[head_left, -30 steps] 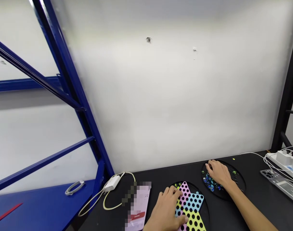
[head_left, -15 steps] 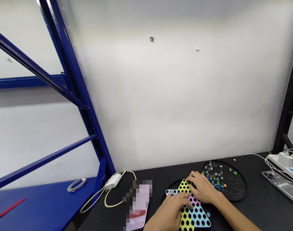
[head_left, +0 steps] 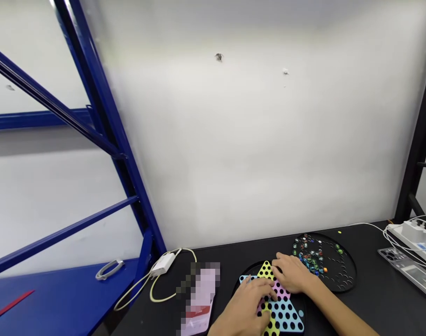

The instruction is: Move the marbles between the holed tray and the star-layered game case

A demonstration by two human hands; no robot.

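Observation:
A star-shaped Chinese checkers board (head_left: 285,315) with yellow, pink and light blue areas and black holes lies on the table at the lower middle. My left hand (head_left: 250,303) rests over its left and middle part, fingers spread and thumb apart, covering many holes. Against the upper right side of the star is my right hand (head_left: 290,273), its fingers extended and fingertips on or just over the board's edge. Neither hand visibly holds anything. Behind the right hand, a round black tray (head_left: 355,270) contains several glass marbles (head_left: 312,263) and a small orange cube (head_left: 325,269).
A phone (head_left: 199,303) with a blurred screen lies left of the board, beside a white adapter (head_left: 164,264) with its cable. At the right are a grey phone (head_left: 407,266) and a white power strip (head_left: 414,238). A blue metal frame (head_left: 111,112) rises at the left.
The view has shifted slightly. My left hand's thumb and fingers have moved a little over the board. My right hand has shifted slightly, and more green marbles show beside its fingers.

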